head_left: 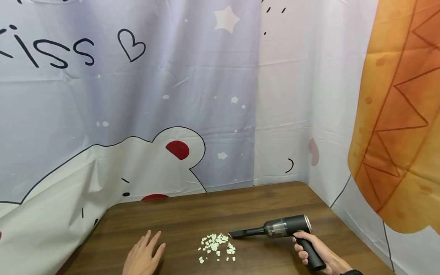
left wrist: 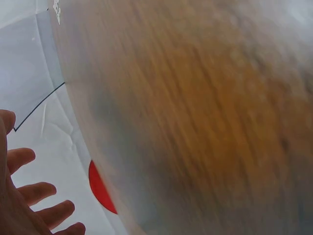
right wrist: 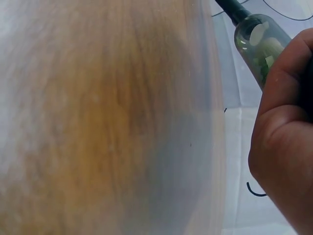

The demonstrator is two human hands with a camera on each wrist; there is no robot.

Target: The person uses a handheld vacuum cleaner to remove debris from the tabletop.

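My right hand [head_left: 311,248] grips the handle of a black handheld vacuum cleaner [head_left: 292,225] with a clear dust chamber. Its long narrow nozzle points left, the tip right at the edge of a scattered heap of small pale paper bits [head_left: 214,242]. In the right wrist view, light and green pieces show inside the clear chamber [right wrist: 261,41], and the curled thumb and fingers wrap the handle. To the left of the paper bits is my left hand [head_left: 142,256], fingers spread and holding nothing. The left wrist view also shows its fingers [left wrist: 41,193] apart from one another.
The brown wooden table [head_left: 178,214] has rounded back corners. A printed curtain [head_left: 206,95] hangs behind it and along both sides, close to the edges. A few paper bits lie loose in front of the heap.
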